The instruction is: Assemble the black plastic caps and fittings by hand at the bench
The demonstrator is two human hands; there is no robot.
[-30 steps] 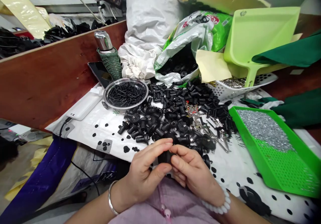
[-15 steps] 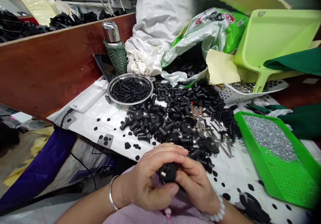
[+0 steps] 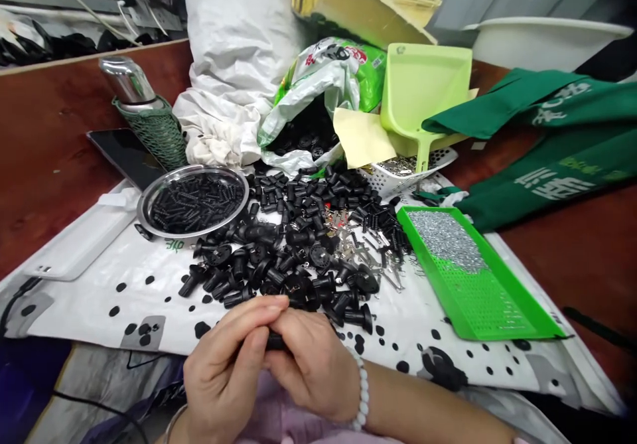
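At near edge of the spotted sheet (image 3: 448,354), left hand (image 3: 223,374) and right hand (image 3: 311,364) both pinch one small black plastic part (image 3: 274,342); parts pile (image 3: 298,245) just beyond.

Black part (image 3: 274,342) mostly hidden btwn fingers (image 3: 249,358)

A white plastic sheet with black dots (image 3: 149,285) covers the reddish-brown wooden counter (image 3: 587,258). On the sheet lies a heap of black plastic parts (image 3: 298,245). Right of the heap sits a bright green perforated tray (image 3: 497,304) holding silvery metal bits (image 3: 445,238). Left of the heap stands a shiny silver round dish (image 3: 193,200), with a silver flask in dark green netting (image 3: 149,125) behind it. Behind the heap is a pale lime-green plastic dustpan (image 3: 423,92).
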